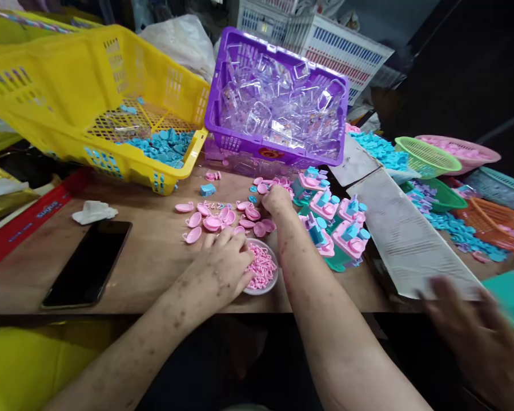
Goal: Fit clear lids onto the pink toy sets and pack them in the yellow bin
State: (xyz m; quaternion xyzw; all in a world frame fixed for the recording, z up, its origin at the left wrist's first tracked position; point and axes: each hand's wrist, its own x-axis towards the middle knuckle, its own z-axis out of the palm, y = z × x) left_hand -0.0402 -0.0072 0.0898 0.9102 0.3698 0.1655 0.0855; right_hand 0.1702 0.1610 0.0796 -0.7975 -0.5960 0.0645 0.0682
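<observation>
1. Here, taking the bowl (261,292) as the clock's centre, the left hand (223,260) lies at nine o'clock, palm down, fingers loosely spread and thumb by the rim; whether it grips anything, I cannot tell.
2. The right hand (278,198) reaches to between twelve and one o'clock, its fingers curled narrow and hidden from view, so what it holds cannot be told.
3. Tiny pink hook-shaped pieces (263,265) fill the bowl.
4. Pink oval toy dishes (214,222) lie scattered on the tabletop (154,257) around ten o'clock, just beyond the left fingertips.
5. At two o'clock, pink, blue and teal toy assemblies (332,222) stand grouped closely.
6. A dark-screened smartphone (88,265) rests at nine o'clock.
7. At twelve o'clock, a purple crate (300,156) holds clear plastic packs (278,103); a yellow crate (149,68), with blue pieces (167,145) inside, stands between ten and eleven.
8. Past three o'clock, a co-worker's blurred hand (475,337) shows.
</observation>
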